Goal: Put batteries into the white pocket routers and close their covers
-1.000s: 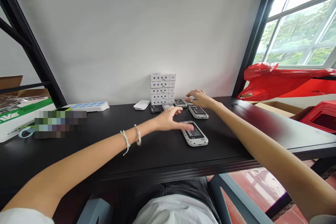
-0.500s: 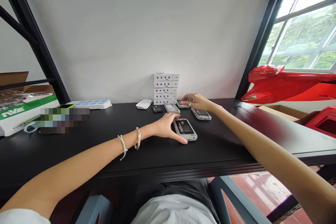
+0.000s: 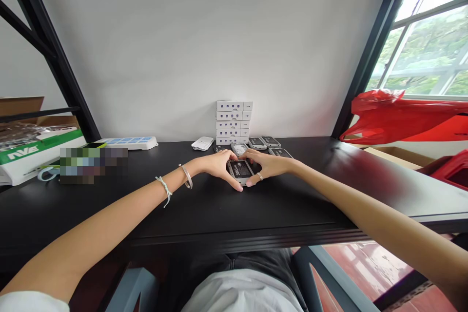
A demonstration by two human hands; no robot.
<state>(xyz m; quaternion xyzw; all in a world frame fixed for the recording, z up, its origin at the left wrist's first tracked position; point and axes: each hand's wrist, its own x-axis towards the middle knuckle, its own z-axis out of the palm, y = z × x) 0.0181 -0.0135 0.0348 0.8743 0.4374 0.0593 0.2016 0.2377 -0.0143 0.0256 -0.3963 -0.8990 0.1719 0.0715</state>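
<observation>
Between my two hands a flat white device with a black battery in its open back (image 3: 240, 169) lies on the black table. My left hand (image 3: 220, 165) is curved round its left side, thumb at the near edge. Round the right side curls my right hand (image 3: 268, 165), its thumb also at the near corner. Just beyond the fingers is another white device (image 3: 239, 148), with a loose black battery (image 3: 219, 148) partly hidden beside it. More devices with black batteries (image 3: 257, 143) lie to the right, one (image 3: 281, 152) partly behind my right hand. White covers (image 3: 203, 143) are piled to the left.
A stack of white boxes (image 3: 234, 124) stands against the wall. At left are a white power strip (image 3: 129, 143), a blurred-out item (image 3: 84, 165) and a green-and-white carton (image 3: 32, 148). A red plastic bag (image 3: 387, 119) hangs at right above an open cardboard box (image 3: 402, 156).
My right hand has come back from the rear devices to the right side of the near device. That device now sits further left and a bit farther away, with my left hand still at it.
</observation>
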